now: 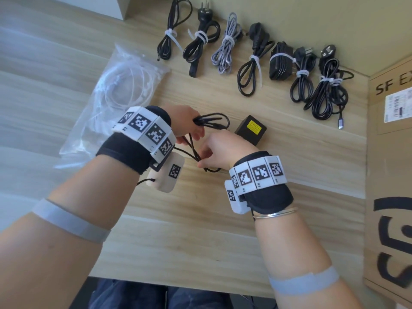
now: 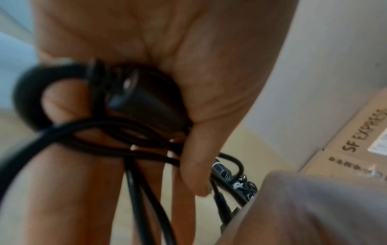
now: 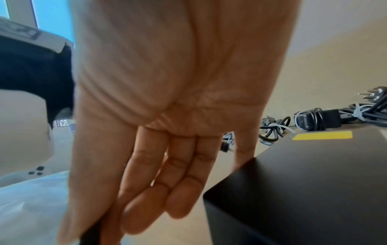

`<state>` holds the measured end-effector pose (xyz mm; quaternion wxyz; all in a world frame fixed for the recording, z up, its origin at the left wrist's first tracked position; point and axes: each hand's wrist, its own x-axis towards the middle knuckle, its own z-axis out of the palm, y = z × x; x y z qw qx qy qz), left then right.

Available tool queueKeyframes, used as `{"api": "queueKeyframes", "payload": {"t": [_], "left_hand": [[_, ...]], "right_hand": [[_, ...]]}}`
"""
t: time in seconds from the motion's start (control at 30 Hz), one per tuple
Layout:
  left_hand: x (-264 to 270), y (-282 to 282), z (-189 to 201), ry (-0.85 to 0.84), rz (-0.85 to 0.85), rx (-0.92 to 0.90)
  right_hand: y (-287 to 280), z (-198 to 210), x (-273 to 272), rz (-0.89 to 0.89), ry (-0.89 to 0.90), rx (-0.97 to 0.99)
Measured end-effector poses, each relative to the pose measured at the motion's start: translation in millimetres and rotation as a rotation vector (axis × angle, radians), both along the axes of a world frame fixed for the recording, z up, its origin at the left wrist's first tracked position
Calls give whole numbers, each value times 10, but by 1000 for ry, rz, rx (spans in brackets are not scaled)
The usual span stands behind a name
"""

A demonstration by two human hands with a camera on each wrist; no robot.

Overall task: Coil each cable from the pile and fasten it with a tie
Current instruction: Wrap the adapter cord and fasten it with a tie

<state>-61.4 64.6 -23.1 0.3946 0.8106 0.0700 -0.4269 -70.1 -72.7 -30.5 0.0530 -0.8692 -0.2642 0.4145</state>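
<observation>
My left hand (image 1: 189, 124) grips thin, smooth loops of black cable (image 1: 211, 122) above the wooden counter (image 1: 200, 230); my right hand (image 1: 219, 150) pinches a strand. Only the right wrist view shows my other fingers (image 3: 178, 190) straight.

The cardboard box (image 1: 392, 175) at the surface's right edge was cut off by the frame. The left hand (image 2: 146, 49) was blurred in its wrist view, hiding part of the black cable (image 2: 100, 132).
</observation>
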Motion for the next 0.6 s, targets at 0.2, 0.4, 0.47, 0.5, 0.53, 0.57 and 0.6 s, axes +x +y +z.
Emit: {"api": "queueKeyframes", "payload": {"t": [0.2,0.4,0.47,0.5,0.53,0.57,0.6], "left_hand": [[-27,-15,-56,96,-360,222],[-74,-60,-172,224,-441,177],[-88,-61,-221,204,-433,181],[-91,-67,-239,185,-432,182],[-92,-76,-249,170,-428,177],[-91,-92,-245,155,-426,169],[-88,-113,-229,138,-432,167]], "right_hand": [[-47,27,-26,-18,-23,40],[-187,36,-1,-79,-101,96],[-264,21,25,-159,-136,159],[-300,12,41,-200,-164,195],[-328,9,57,-226,-190,227],[-348,4,72,-232,-202,245],[-361,-1,83,-219,-195,244]]}}
